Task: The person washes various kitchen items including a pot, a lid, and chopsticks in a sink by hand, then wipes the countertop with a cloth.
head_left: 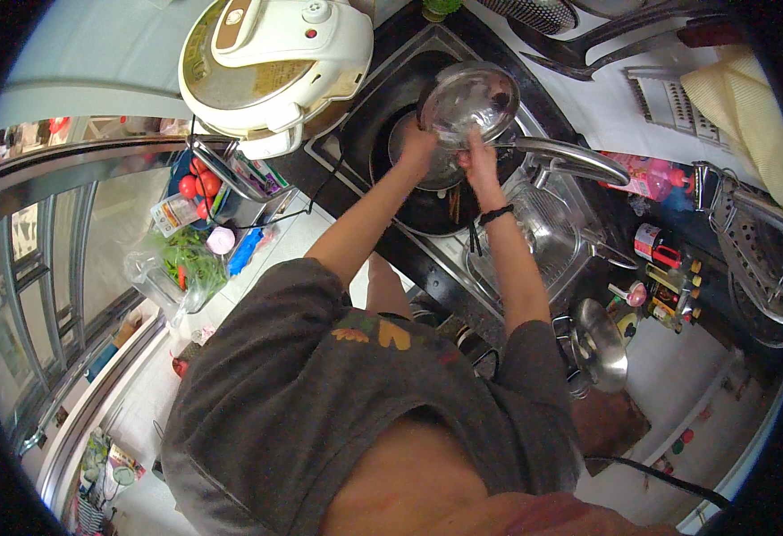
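Both of my hands are over the dark sink, close under a running-looking glare at the faucet's end. My left hand (418, 149) is at the near left edge of a shiny, round metal bowl or lid (470, 100), its fingers partly hidden. My right hand (482, 161) grips the near edge of the same piece, thumb on top. It is tilted above a dark round pan or basin (381, 151) with another pale, shiny vessel (442, 175) inside. A curved metal faucet (566, 153) reaches in from the right, near my right wrist. Chopsticks (455, 203) lie below my hands.
A white and gold rice cooker or pressure cooker (277, 74) stands at upper left. Right of the sink is a wire-mesh basket (546, 231). Tomatoes (200, 184) and bagged greens (194, 264) lie at left. Bottles (673, 288) and a steel lid (603, 345) are at right.
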A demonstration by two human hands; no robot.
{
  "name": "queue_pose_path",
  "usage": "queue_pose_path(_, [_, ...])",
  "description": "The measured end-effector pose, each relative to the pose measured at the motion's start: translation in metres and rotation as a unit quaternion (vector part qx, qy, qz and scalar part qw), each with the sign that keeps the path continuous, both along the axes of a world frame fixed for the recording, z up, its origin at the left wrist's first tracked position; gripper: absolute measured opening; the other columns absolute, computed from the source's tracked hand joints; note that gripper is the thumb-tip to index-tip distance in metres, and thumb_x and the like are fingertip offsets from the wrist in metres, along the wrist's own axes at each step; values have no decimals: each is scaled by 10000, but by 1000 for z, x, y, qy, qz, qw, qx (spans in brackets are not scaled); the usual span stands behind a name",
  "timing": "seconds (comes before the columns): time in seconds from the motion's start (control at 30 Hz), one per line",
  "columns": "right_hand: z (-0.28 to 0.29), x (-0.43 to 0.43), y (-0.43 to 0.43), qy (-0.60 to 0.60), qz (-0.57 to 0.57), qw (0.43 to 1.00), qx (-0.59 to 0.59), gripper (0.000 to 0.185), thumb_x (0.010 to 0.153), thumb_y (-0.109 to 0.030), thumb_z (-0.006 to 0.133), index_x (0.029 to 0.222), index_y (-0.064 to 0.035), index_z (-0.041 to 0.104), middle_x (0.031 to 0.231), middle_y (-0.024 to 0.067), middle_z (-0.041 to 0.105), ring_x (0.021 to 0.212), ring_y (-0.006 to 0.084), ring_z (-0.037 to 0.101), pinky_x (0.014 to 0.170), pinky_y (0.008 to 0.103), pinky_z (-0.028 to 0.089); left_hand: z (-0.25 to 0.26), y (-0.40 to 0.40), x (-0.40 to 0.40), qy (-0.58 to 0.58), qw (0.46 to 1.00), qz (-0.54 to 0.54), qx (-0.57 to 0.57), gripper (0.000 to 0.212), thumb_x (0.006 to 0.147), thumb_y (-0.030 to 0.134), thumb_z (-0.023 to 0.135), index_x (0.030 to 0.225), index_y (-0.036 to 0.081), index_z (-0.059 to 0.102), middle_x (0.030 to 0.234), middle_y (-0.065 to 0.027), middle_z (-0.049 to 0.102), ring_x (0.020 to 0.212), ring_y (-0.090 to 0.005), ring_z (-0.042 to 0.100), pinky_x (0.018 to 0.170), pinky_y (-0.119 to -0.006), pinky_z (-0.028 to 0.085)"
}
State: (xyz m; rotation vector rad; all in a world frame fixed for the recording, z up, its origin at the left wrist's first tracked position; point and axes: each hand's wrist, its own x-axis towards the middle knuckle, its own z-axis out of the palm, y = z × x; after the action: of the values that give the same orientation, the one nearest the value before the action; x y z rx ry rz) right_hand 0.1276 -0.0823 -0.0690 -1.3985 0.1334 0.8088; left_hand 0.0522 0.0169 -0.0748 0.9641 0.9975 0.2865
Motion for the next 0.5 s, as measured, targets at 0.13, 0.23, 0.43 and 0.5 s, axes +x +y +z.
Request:
queue_pose_path(0.13, [-3, -17, -2, 165, 22, 986, 23, 294, 796, -305, 600, 703, -44, 499, 555, 20, 463, 409, 89, 365, 359, 211, 268, 63, -16, -5, -16, 996, 44, -77, 308, 690, 26, 524, 992, -25, 540, 913, -135, 578, 807, -229, 559, 706, -340, 438])
queue_pose_path(0.23, [5, 2, -11, -49, 31, 996, -73, 309, 827, -317, 554, 701, -35, 527, 524, 31, 492, 366, 98, 418, 323, 222, 291, 44, 12, -10, 73, 992, -105, 12, 296, 667, 42, 539, 955, -30, 548, 886, -133, 581, 793, -225, 562, 697, -334, 441])
queue_pose_path(0.43, [-11, -2, -13, 6, 12, 1000, 10, 308, 801, -303, 595, 685, -24, 534, 509, 32, 499, 358, 115, 429, 334, 246, 315, 8, -14, -8, 15, 1000, -1, 0, 296, 673, 63, 557, 954, -29, 544, 852, -123, 573, 769, -243, 570, 683, -331, 445])
queue_pose_path(0.5, [-18, -19, -10, 117, 4, 992, 36, 252, 765, -273, 638, 787, -42, 539, 608, 23, 520, 435, 113, 461, 381, 225, 338, 4, -23, -6, -5, 998, 59, 35, 297, 679, 58, 558, 963, -24, 540, 841, -118, 571, 765, -249, 571, 683, -327, 446])
